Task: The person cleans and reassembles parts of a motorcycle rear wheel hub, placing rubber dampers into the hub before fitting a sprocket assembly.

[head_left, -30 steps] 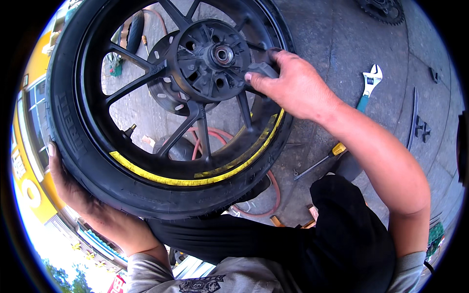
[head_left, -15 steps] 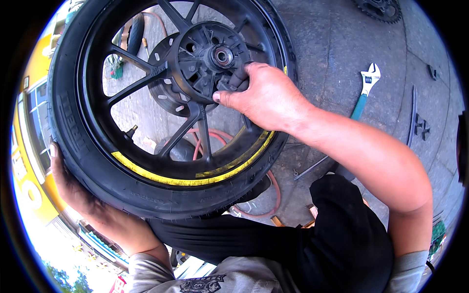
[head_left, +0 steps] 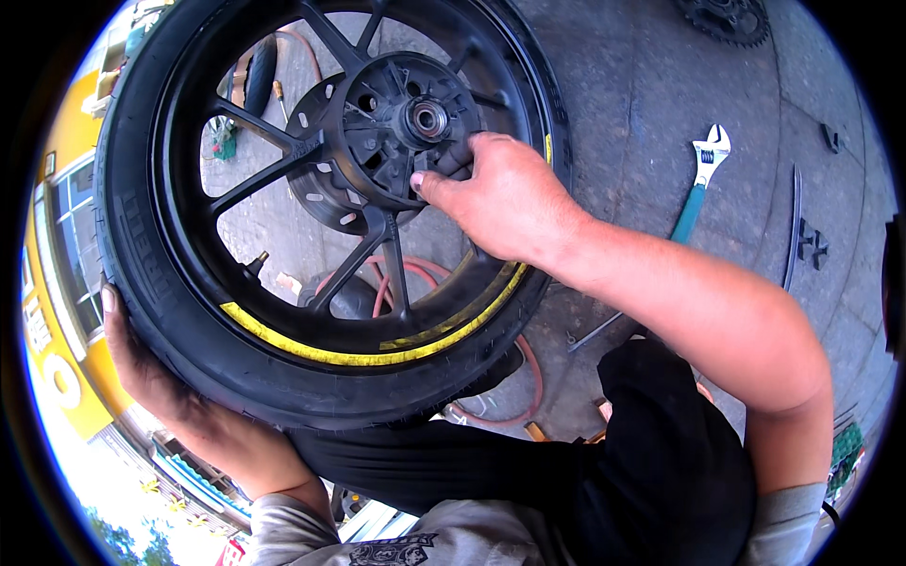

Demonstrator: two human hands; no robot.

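Note:
A black motorcycle wheel with its tyre fitted and a yellow rim stripe leans over my thigh. Against the tyre's lower left side, my left hand is wrapped, steadying it. My right hand reaches to the hub, thumb and fingers pinching a small black rubber damper at its lower right edge; the fingers cover much of it. Beside the fingers sits the hub's bearing. A slotted brake disc shows behind the hub, and a valve stem sticks out of the rim.
On the grey floor to the right lie an adjustable wrench with a green handle, a long thin tyre lever and small black pieces. A sprocket rests at the far right. Under the wheel runs a red hose.
The wheel has shifted slightly, its hub a little left and down. My right hand has moved with it and pressed closer to the hub, hiding more of the damper.

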